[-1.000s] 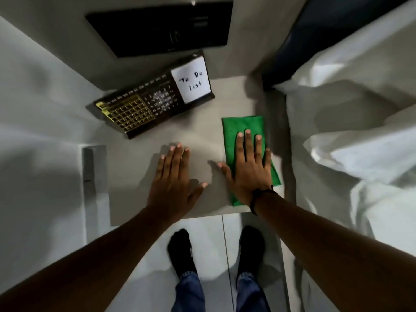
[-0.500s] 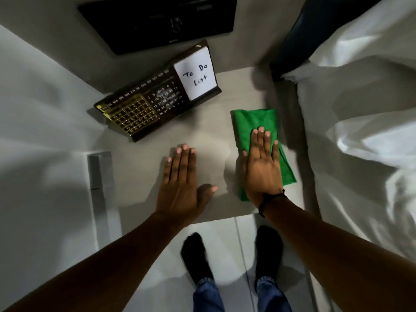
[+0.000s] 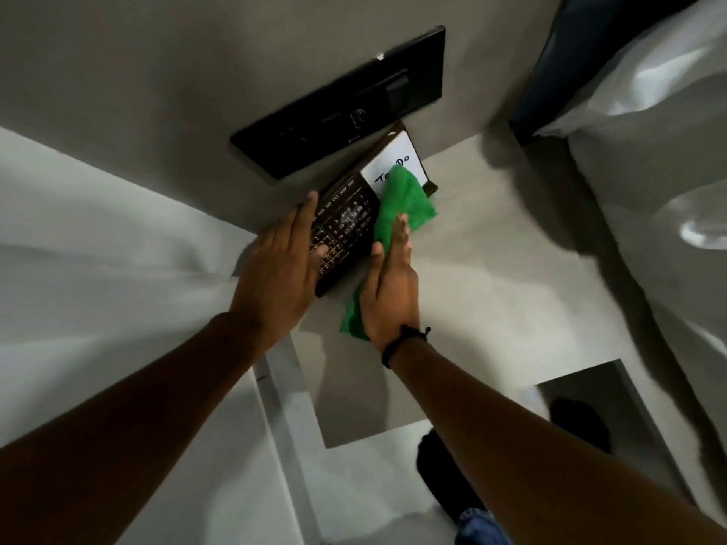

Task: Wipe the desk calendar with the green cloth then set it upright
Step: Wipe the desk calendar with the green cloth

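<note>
The dark desk calendar [image 3: 350, 220], with gold number tiles and a white "To Do" note, lies flat on the small grey table [image 3: 464, 277] near the wall. My left hand [image 3: 281, 265] rests on its left end, fingers spread over the tiles. My right hand [image 3: 389, 293] holds the green cloth [image 3: 401, 202]. The cloth drapes over the calendar's right part and hides part of the note. Another corner of the cloth hangs below my right palm.
A black panel [image 3: 342, 104] is mounted on the wall just behind the calendar. A bed with white sheets [image 3: 637, 159] flanks the table on the right. My feet in dark socks [image 3: 444, 474] stand on the pale floor below.
Both hands have left the table surface and gone forward to the calendar. The right hand took the cloth along and laid it over the calendar; the left hand landed on the calendar's left end.
</note>
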